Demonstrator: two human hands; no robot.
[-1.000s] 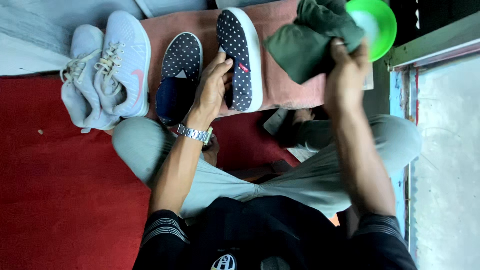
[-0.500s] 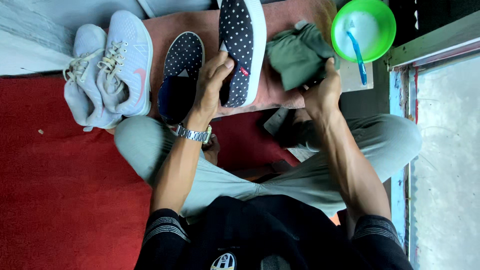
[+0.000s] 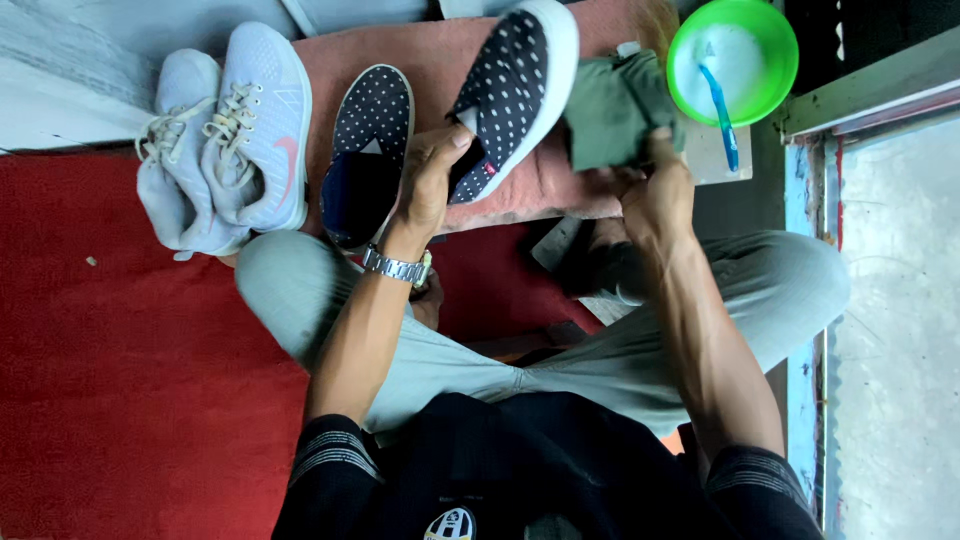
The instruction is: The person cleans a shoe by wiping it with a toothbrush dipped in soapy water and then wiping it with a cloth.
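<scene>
- Sitting at far left on the red mat (image 3: pixel 130 400) is a pair of pale grey lace-up sneakers (image 3: pixel 235 140), lying side by side and untouched.
- Just right of them lies a navy polka-dot slip-on shoe (image 3: pixel 365 150), flat on the pinkish cloth (image 3: pixel 330 60).
- The left hand (image 3: pixel 428 180) holds its mate, the raised polka-dot shoe (image 3: pixel 515 90), tilted off the cloth; the fingers curl into the shoe's opening, thumb pressed on the upper. That grip looks light, so firm rubbing could twist the shoe loose.
- The right hand (image 3: pixel 650 190) bunches a green rag (image 3: pixel 612 110) in closed fingers, touching the shoe's white sole edge.
- The green bowl (image 3: pixel 735 55) with a blue toothbrush (image 3: pixel 722 110) stands near the rag; a wide elbow swing could tip it.
</scene>
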